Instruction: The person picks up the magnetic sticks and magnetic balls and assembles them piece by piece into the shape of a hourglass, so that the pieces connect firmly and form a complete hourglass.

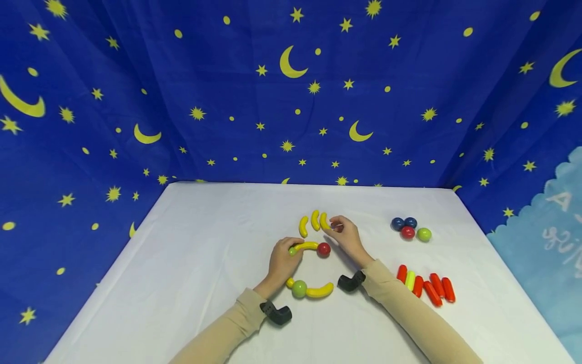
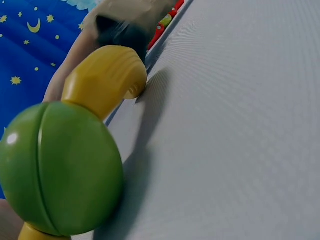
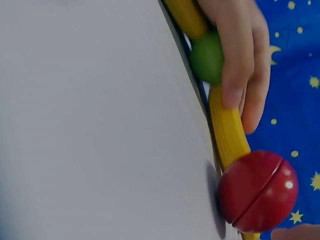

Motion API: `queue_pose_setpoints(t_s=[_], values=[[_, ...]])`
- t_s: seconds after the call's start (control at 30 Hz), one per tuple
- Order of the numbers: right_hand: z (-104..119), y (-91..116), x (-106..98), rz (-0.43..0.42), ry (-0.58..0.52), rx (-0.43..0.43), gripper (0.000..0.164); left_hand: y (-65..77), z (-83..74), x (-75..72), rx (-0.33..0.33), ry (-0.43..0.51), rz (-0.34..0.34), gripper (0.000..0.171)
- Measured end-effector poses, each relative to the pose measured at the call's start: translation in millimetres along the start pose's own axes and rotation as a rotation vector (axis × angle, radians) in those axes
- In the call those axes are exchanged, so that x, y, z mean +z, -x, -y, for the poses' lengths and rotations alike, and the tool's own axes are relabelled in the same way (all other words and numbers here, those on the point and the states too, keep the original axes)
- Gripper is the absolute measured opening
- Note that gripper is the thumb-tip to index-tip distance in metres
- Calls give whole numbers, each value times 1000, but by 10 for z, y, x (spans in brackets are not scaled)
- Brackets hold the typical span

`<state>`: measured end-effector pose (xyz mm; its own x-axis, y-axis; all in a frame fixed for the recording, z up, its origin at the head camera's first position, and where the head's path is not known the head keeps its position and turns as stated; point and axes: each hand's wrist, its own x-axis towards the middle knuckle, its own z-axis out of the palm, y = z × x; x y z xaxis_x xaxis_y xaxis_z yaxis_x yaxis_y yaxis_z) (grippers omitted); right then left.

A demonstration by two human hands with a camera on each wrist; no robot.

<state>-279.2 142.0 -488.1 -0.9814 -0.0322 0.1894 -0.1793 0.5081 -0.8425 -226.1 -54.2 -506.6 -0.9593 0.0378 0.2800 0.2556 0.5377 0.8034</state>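
A partial ring of balls and curved yellow rods lies on the table in the head view. My left hand (image 1: 283,262) holds its upper left, around a green ball (image 1: 292,251) and a curved yellow rod (image 1: 308,245) that joins a red ball (image 1: 324,249). Below, another green ball (image 1: 299,289) links two yellow rods and fills much of the left wrist view. Above the ring lie loose curved rods (image 1: 303,226). My right hand (image 1: 347,237) pinches the rightmost yellow rod (image 1: 324,221). In the right wrist view, left fingers (image 3: 237,65) lie along the yellow rod.
On the right are two blue balls (image 1: 397,224), a red ball (image 1: 407,232) and a green ball (image 1: 424,234). Nearer lie several straight red rods (image 1: 448,290) and a yellow-green rod (image 1: 410,280), partly behind the right sleeve. A starry blue curtain (image 1: 227,76) borders the white table (image 1: 159,283).
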Motion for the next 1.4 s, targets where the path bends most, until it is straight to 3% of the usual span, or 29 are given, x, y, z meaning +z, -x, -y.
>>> queue_pose_setpoints(t_s=[0.2,0.37,0.5,0.63,0.87,1.13,1.27,1.4], values=[[-34,403,-130,-18,-32,37,26,16,-1,-36,21,-7,-22,21],[35,779,-131,-1,-95,-17,22,30,14,-59,22,-34,-35,19],[143,1064,-72,150,-161,-62,24,48,15,-66,11,-33,-38,18],[237,1238,-10,316,-209,-52,29,38,13,-42,2,-32,-38,18],[302,1325,17,406,-210,1,33,-7,8,8,-7,-18,-29,18],[533,1283,-161,340,-169,-144,26,-32,-21,-3,22,61,-33,19],[526,1210,-217,293,-124,-206,21,-27,-2,3,47,81,38,24],[452,1145,-240,245,-87,-199,18,-18,12,9,85,84,135,29]])
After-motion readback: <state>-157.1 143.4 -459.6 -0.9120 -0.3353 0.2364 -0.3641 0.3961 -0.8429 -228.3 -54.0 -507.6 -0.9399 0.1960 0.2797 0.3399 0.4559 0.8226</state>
